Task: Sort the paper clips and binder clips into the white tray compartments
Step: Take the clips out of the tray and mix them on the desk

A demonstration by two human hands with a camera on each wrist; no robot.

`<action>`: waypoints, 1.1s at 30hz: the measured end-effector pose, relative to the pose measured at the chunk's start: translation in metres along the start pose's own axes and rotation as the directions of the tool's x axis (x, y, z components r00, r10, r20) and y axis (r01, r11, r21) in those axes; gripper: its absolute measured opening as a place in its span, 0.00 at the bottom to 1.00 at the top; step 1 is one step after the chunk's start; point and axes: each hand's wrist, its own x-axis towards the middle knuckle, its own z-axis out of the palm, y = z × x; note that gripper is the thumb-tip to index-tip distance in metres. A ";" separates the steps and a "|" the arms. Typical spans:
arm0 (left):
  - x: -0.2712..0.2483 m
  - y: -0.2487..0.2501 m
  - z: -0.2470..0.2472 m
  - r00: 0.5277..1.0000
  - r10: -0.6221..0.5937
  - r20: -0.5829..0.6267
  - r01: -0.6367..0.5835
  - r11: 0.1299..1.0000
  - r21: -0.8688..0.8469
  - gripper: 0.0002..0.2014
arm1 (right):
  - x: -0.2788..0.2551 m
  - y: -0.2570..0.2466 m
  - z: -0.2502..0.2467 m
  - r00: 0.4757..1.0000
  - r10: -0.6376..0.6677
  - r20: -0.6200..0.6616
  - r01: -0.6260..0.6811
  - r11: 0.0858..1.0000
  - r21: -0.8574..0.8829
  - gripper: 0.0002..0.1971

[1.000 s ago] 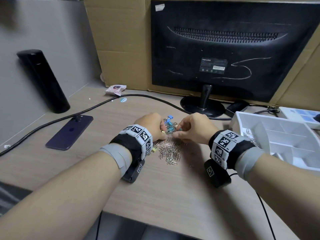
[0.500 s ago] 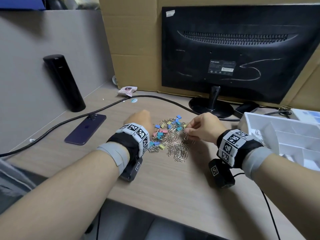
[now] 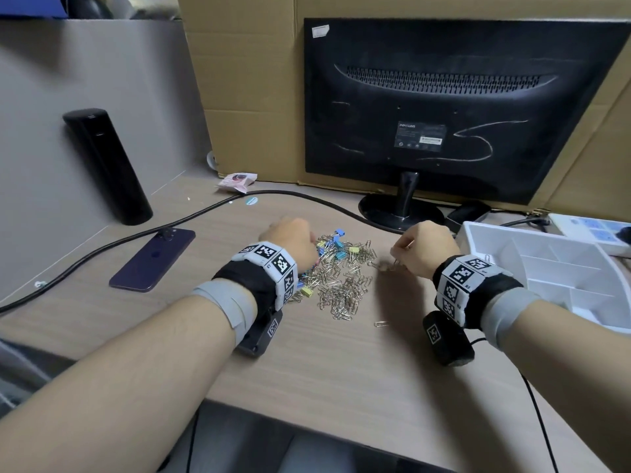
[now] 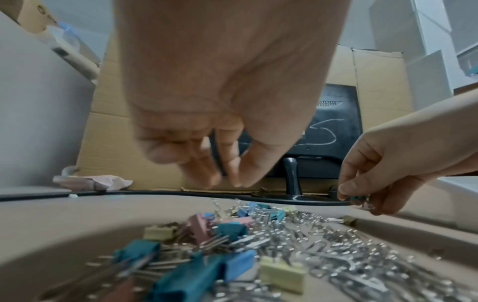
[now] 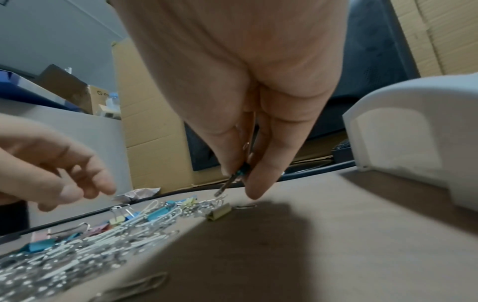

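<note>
A mixed pile of silver paper clips (image 3: pixel 345 288) and coloured binder clips (image 3: pixel 336 245) lies on the desk between my hands. Over the pile's left side hovers my left hand (image 4: pixel 225 181), its fingers loosely curled with nothing in them. To the right of the pile, my right hand (image 5: pixel 240 183) pinches a teal binder clip (image 5: pixel 241 170) between thumb and fingers just above the desk. A few tangled paper clips (image 3: pixel 386 266) dangle under that hand. The white tray (image 3: pixel 505 240) with its divided compartments stands at the right, close to my right wrist.
A single paper clip (image 3: pixel 381 324) lies apart, in front of the pile. A purple phone (image 3: pixel 153 259) and a black flask (image 3: pixel 109 165) are on the left. A black cable (image 3: pixel 205 213) crosses the desk behind the pile. The monitor stand (image 3: pixel 399 209) and a power strip (image 3: pixel 594 230) sit behind.
My hands have moved apart. The right hand drew away to the right of the pile with the clip. The left hand let go and shifted left.
</note>
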 end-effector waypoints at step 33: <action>0.001 -0.027 0.017 0.965 0.106 0.239 -0.145 0.978 0.152 0.62 | -0.002 -0.049 0.038 0.764 -0.412 0.497 0.507 0.859 -0.066 0.56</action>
